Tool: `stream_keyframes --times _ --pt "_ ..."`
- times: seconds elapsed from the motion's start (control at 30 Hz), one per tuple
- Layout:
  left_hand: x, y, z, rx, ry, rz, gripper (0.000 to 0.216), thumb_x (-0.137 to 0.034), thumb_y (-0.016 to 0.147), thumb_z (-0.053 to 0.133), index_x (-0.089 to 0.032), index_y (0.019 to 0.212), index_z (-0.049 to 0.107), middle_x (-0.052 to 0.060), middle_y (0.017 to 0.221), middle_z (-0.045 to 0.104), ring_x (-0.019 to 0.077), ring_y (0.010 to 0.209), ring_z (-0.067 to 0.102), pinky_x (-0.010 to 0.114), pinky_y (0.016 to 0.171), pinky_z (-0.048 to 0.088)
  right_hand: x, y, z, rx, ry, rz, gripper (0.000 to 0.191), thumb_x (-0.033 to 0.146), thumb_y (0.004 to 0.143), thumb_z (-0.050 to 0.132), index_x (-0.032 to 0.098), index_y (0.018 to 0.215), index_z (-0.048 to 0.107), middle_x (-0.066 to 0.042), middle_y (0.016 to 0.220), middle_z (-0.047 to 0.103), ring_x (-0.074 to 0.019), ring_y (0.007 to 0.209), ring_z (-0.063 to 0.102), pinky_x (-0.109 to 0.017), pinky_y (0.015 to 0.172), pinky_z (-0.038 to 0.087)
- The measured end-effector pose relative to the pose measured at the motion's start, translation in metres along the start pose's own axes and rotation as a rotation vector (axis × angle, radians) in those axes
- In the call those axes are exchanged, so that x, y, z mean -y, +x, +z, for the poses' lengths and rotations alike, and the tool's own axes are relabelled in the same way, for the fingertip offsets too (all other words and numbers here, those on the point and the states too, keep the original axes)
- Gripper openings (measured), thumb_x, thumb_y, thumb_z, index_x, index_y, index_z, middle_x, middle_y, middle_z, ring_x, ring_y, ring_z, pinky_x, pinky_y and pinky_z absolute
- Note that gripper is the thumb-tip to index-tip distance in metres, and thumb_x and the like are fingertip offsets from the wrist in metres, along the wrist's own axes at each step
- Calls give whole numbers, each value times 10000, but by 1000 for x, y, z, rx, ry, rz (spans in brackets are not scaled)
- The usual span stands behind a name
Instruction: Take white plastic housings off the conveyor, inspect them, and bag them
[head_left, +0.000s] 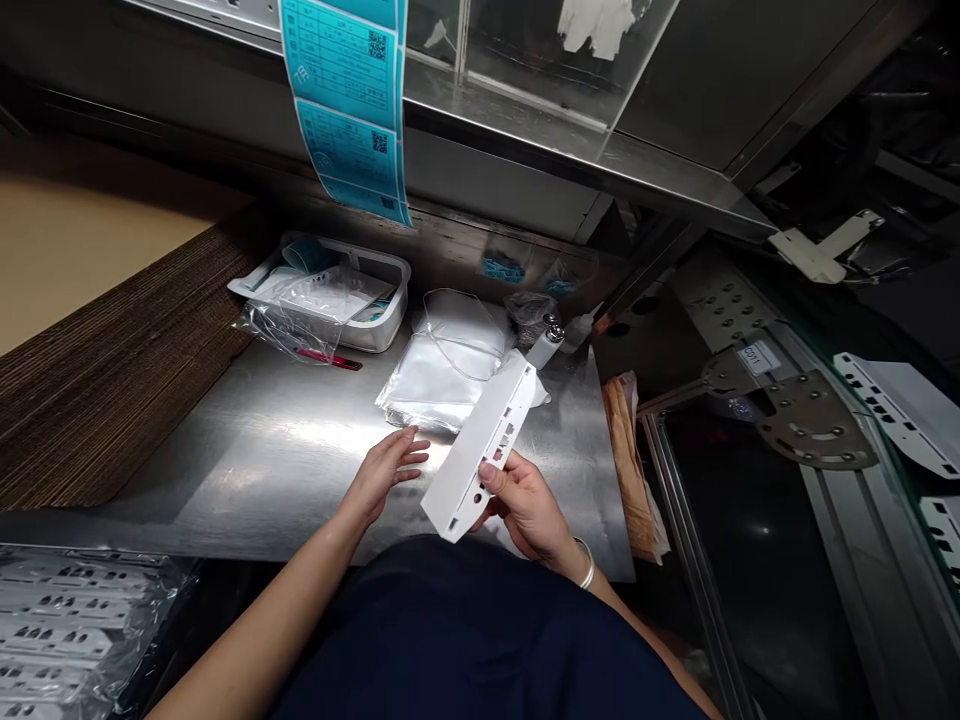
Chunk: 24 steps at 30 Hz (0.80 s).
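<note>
My right hand (529,503) grips the lower part of a long white plastic panel (480,430) with a row of cut-outs along one edge. The panel is tilted, its far end up and to the right over the steel bench (285,440). My left hand (386,470) hovers left of the panel, fingers stretched out and apart, holding nothing. Just beyond both hands lies a stack of clear plastic bags (442,370), partly hidden by the panel.
A white basket (390,325) and a red utility knife (330,359) lie behind left. Stacked cardboard (150,350) borders the left side. Blue labels (352,120) hang overhead. Wrapped white panels (67,630) are lower left; another white panel (900,410) rests on the conveyor at right.
</note>
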<state>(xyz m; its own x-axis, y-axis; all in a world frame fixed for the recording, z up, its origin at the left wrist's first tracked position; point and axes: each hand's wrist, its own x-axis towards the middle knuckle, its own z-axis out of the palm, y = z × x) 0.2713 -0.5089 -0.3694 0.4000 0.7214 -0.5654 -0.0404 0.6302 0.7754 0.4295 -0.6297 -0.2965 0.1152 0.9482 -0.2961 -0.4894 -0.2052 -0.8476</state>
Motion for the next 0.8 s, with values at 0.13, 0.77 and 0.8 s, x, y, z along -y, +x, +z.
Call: stream_keyframes --times 0.13,0.77,0.8 --pt "-2 -9 -3 -29 123 173 521 -495 804 613 -216 1238 537 125 1242 579 251 1134 542 300 843 460 -2 0 5 75 -117 6 254 393 814 630 156 894 588 -10 698 622 -133 584 611 -241 505 528" --pt "10 -58 3 430 11 139 936 -415 763 653 -352 1470 41 81 1493 284 391 1294 358 565 1076 242 -18 32 0 227 -466 -30 395 521 883 471 162 849 632 -21 677 592 -150 606 575 -288 578 483" --pt "11 -62 -6 349 -55 111 891 -407 771 636 -334 1470 89 87 1469 331 386 1290 365 557 1080 246 -17 44 -5 161 -597 -106 396 520 881 473 163 846 641 -36 697 607 -165 631 581 -304 595 485"
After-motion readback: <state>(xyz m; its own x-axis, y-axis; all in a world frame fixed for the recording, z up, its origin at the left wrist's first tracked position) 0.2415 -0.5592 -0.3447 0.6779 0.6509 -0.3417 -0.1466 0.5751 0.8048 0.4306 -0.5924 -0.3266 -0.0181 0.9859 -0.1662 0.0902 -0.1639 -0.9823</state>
